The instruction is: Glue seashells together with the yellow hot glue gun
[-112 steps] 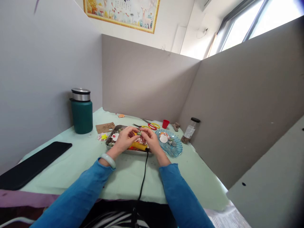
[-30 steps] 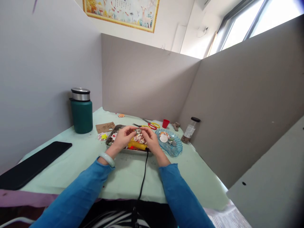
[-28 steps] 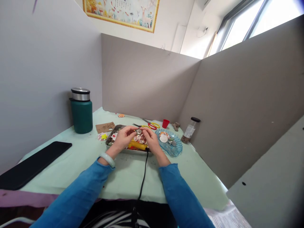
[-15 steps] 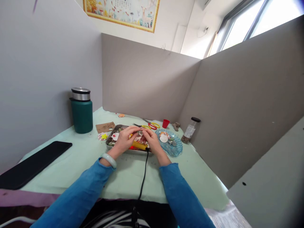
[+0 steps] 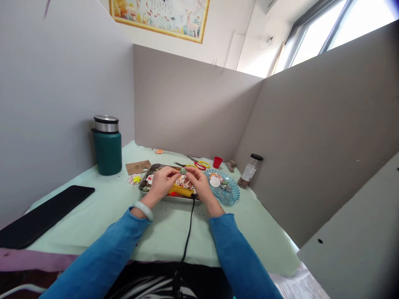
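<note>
Bright daylight pouring in from the overexposed upper-right window (image 5: 349, 20), soft shadows lying on the pale green surface (image 5: 93, 207), wide-angle bending straight partition edges, corners darkening, small distant items blurring.

the tray (image 5: 144, 183) under the hands looks like bare metal, dull silver with a soft sheen. the dish (image 5: 232, 195) beside it is clear blue plastic or glass, ribbed and glossy. the flask (image 5: 107, 149) has a matt dark green body and a brushed steel lid. the table cover (image 5: 124, 216) is pale green, matt, faintly creased like thin paper or cloth. the slab (image 5: 40, 216) at the left is smooth black with a low gloss. the card (image 5: 138, 167) is brown, rough-looking cardboard. both sleeves are soft blue cloth; the bangle (image 5: 142, 208) is polished, pale and stone-like. the partition walls (image 5: 187, 108) are flat matt grey board.
</note>
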`<control>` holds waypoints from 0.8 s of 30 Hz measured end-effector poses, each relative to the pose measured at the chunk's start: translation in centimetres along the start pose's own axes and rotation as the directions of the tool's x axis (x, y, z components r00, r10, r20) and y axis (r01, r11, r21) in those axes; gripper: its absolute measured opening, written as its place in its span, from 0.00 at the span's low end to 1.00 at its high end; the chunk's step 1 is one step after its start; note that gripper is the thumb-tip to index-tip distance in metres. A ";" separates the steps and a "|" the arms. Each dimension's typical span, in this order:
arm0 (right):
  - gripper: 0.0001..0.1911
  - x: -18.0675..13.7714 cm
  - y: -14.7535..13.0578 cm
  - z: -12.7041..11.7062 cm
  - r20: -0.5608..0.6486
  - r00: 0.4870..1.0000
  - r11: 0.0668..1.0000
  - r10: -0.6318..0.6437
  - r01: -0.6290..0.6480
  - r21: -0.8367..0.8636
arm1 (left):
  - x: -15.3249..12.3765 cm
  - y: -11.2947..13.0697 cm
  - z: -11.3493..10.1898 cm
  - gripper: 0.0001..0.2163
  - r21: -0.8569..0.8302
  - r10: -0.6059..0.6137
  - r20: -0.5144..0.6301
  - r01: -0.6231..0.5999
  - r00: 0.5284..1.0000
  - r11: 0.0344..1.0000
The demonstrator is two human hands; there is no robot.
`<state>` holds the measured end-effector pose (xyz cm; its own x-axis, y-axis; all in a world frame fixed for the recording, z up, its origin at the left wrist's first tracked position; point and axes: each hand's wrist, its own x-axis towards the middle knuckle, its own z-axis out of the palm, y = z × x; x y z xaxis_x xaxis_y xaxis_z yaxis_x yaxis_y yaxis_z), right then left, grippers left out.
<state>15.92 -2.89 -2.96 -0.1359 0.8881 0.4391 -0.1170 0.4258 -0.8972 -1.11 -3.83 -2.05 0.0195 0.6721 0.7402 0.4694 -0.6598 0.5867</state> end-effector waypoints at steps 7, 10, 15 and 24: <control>0.21 0.0 0.1 -0.1 0.012 0.999 0.999 -0.033 0.033 0.012 | 0.2 -0.6 0.1 0.09 -0.105 -0.049 0.054 0.054 0.997 0.993; 0.20 0.1 0.3 0.0 0.027 0.998 0.998 -0.057 0.057 -0.004 | 0.1 -0.7 0.4 0.11 -0.172 -0.091 0.095 0.106 0.991 0.979; 0.19 0.2 0.6 0.3 0.024 0.997 0.998 -0.069 0.070 -0.012 | 0.0 -0.6 0.6 0.12 -0.225 -0.146 0.135 0.173 0.980 0.959; 0.18 0.3 1.1 0.2 0.022 0.990 0.988 -0.143 0.144 -0.050 | 0.0 -0.5 0.5 0.11 -0.238 -0.112 0.121 0.139 0.986 0.961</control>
<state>15.52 -2.21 -3.87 -0.1399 0.8141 0.5636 -0.0858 0.5571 -0.8260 -0.87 -3.31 -2.48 0.0734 0.7777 0.6244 0.2436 -0.6211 0.7449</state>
